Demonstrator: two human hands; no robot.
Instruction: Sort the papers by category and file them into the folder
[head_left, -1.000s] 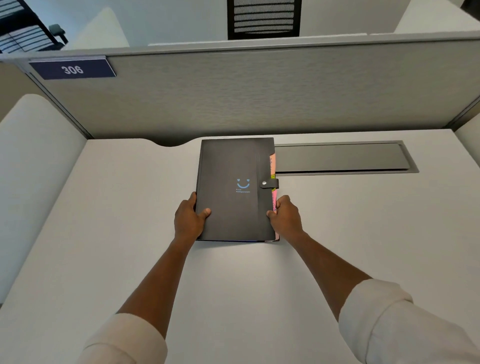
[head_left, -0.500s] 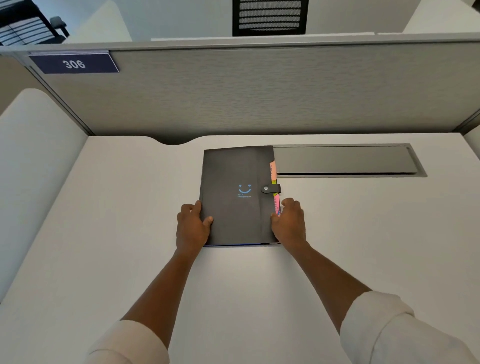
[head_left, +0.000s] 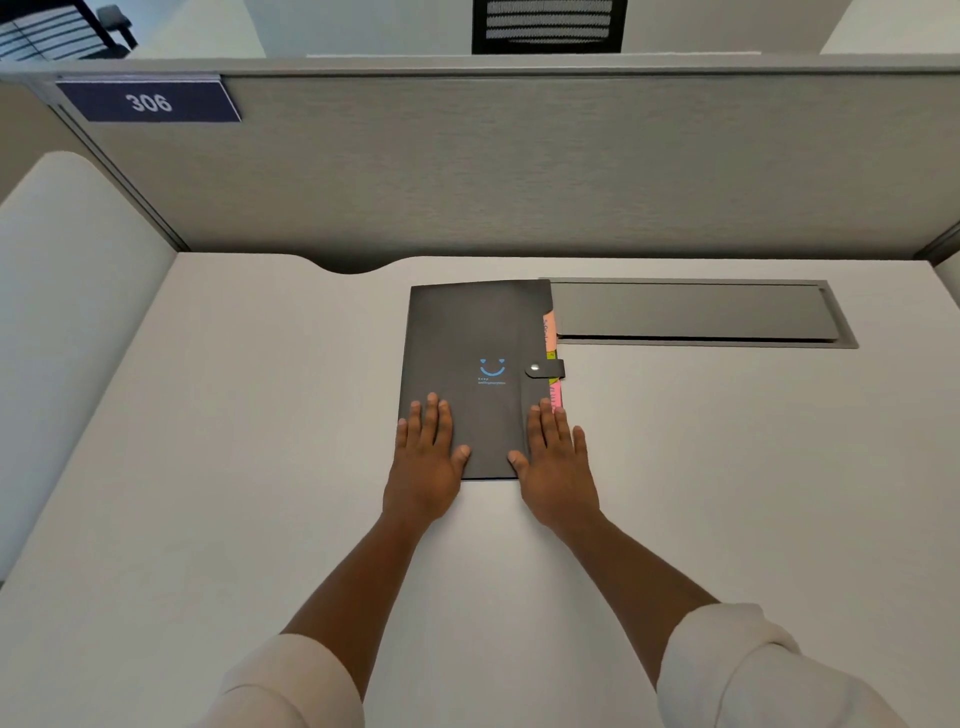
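Note:
A black folder (head_left: 475, 338) with a blue smile mark lies flat on the white desk, its snap strap (head_left: 545, 369) fastened over the right edge. Coloured index tabs (head_left: 551, 332) in orange, yellow and pink stick out along that edge. My left hand (head_left: 428, 457) rests flat on the folder's near left corner, fingers straight. My right hand (head_left: 556, 462) lies flat on the near right corner, fingers straight, its fingertips next to the pink tab. No loose papers are in view.
A grey cable-tray lid (head_left: 696, 312) is set into the desk (head_left: 260, 441) just right of the folder's far end. A grey partition (head_left: 519, 166) with a "306" plate (head_left: 148, 101) closes the back. A black chair (head_left: 548, 26) stands beyond it.
Both hands let go of the folder's side edges and flattened onto its near corners. The folder now lies square on the desk.

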